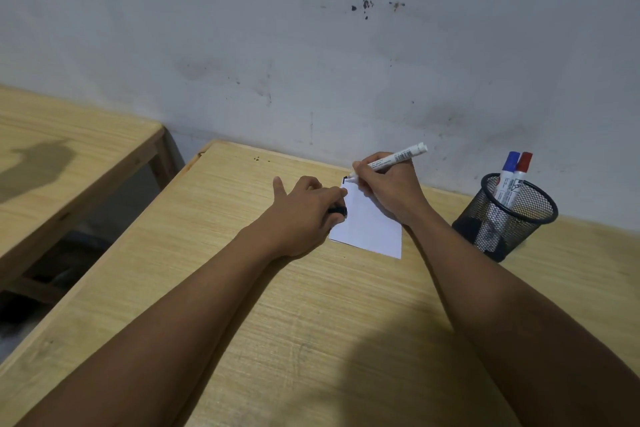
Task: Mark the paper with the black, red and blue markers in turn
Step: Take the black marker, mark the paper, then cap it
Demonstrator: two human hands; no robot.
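Note:
A small white paper (pixel 372 225) lies on the wooden table (pixel 242 288), near the wall. My right hand (pixel 391 189) grips an uncapped white marker (pixel 398 159); its tip touches the paper's far left corner, where a short black mark (pixel 344 179) shows. My left hand (pixel 304 208) presses on the paper's left edge and holds a black cap (pixel 337 210) under its fingers. A blue marker (pixel 507 172) and a red marker (pixel 519 177) stand capped in a black mesh cup (pixel 505 218) to the right of the paper.
A grey stained wall (pixel 346 45) runs just behind the table. A second wooden table (pixel 69 156) stands to the left across a gap. The mesh cup stands close to my right forearm.

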